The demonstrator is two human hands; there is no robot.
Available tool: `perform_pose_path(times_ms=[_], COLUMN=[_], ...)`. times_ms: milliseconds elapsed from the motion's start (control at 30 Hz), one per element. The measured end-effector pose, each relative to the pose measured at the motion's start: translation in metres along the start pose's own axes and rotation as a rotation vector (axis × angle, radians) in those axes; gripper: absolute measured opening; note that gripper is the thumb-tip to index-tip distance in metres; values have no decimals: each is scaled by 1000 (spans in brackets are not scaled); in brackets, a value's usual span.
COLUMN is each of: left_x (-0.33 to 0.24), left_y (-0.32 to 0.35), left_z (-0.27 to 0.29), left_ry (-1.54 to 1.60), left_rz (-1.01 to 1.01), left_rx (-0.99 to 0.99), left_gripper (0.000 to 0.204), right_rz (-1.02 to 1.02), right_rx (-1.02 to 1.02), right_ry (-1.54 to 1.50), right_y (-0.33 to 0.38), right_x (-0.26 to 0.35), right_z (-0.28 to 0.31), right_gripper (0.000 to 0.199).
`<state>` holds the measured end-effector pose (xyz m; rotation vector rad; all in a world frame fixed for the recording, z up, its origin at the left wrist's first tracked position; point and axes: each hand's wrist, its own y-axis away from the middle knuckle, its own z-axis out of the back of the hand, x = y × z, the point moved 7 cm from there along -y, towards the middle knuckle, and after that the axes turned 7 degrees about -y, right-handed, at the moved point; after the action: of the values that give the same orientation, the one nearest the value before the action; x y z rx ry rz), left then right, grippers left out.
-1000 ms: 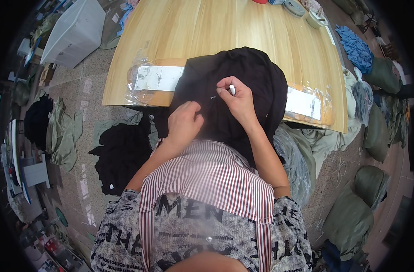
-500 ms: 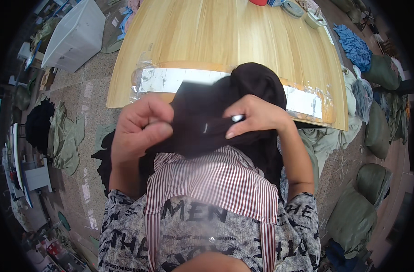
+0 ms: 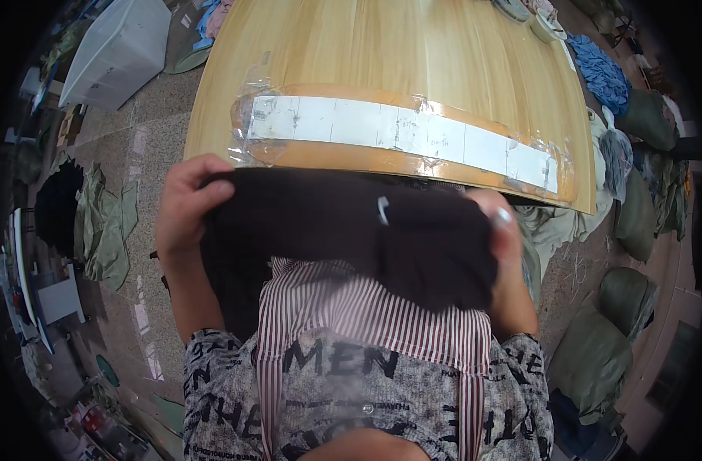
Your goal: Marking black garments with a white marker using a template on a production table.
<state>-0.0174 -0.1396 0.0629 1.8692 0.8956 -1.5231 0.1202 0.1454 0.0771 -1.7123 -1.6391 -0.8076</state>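
A black garment (image 3: 305, 219) is stretched sideways in front of my apron, just off the table's near edge. My left hand (image 3: 189, 201) pinches its left end between thumb and fingers. Its right end is gripped by my right hand (image 3: 506, 238), which is blurred and partly behind the cloth. A white spot shows on that hand; I cannot tell what it is. A small white mark (image 3: 383, 210), like a tag or thread, stands out on the dark fabric. The lower part of the cloth hangs down and is partly hidden.
A wooden table (image 3: 351, 54) spans the front, with a white marked strip (image 3: 435, 138) taped along its near edge. Cups and small containers (image 3: 547, 27) stand at its far right. A white bin (image 3: 116, 58) and cloth heaps (image 3: 105, 230) lie left; stuffed green sacks (image 3: 593, 357) lie right.
My hands have moved apart, spreading the bunched black garment wide. It has come down off the table edge, uncovering the white strip. My right hand has shifted right.
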Motion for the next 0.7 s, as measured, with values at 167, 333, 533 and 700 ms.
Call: perform_pose_path(times_ms=[167,333,533,700], left_x=[90,106,103,114], left_y=[-45,-81,-103,-113], left_z=[19,35,36,43], left_ry=[-180,-310,-250,-253], left_rz=[305,195,209,244], left_rx=[-56,-249,-213,-160], left_gripper=[15,13,9,10], right_rz=[-172,359,581,544], right_rx=[-390,-465,-455,-479], right_ry=[140,827,1440,1487], right_y=[-29,-55,-65,-67], right_x=[-66,-38,-38,-37], right_z=[85,102,96,95], right_gripper=[22,12,11,10])
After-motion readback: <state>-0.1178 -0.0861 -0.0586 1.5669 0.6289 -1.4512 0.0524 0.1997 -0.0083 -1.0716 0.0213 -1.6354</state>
